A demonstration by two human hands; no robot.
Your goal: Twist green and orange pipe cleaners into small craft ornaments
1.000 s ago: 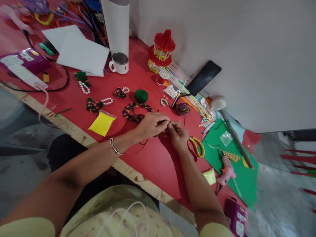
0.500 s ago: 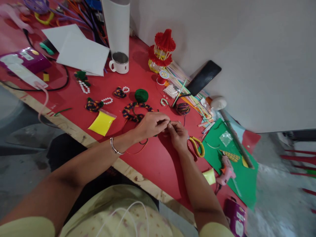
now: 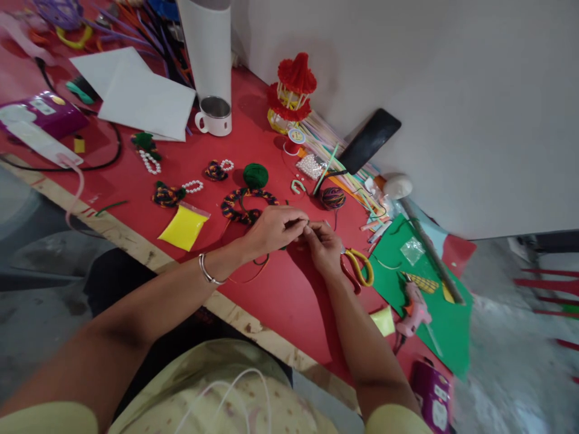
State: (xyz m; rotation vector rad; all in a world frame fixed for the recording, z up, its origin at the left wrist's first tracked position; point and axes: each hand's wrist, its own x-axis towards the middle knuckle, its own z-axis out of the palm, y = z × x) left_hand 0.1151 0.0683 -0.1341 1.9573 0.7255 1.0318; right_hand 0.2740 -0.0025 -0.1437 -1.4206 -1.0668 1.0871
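Observation:
My left hand (image 3: 281, 228) and my right hand (image 3: 324, 246) meet fingertip to fingertip above the red table. Both are closed in a pinch, and what lies between the fingers is too small to make out. A thin strand curls on the table below my left hand. Partly behind that hand lies a ring wrapped in multicoloured yarn (image 3: 231, 208). Beyond it sits a green yarn ball (image 3: 256, 175), and a multicoloured yarn ball (image 3: 332, 198) rests past my right hand. Scissors (image 3: 360, 266) with yellow and red handles lie right beside my right wrist.
Yarn pieces with white bead loops (image 3: 168, 194) and a yellow packet (image 3: 184, 226) lie to the left. A white mug (image 3: 217, 118) stands at the back. A phone (image 3: 371, 141) leans near straws. On the right, a pink glue gun (image 3: 414, 310) lies on green sheet (image 3: 452, 343).
The view has shifted slightly, so the table's things sit a little further left. Both hands keep their pinch in nearly the same place.

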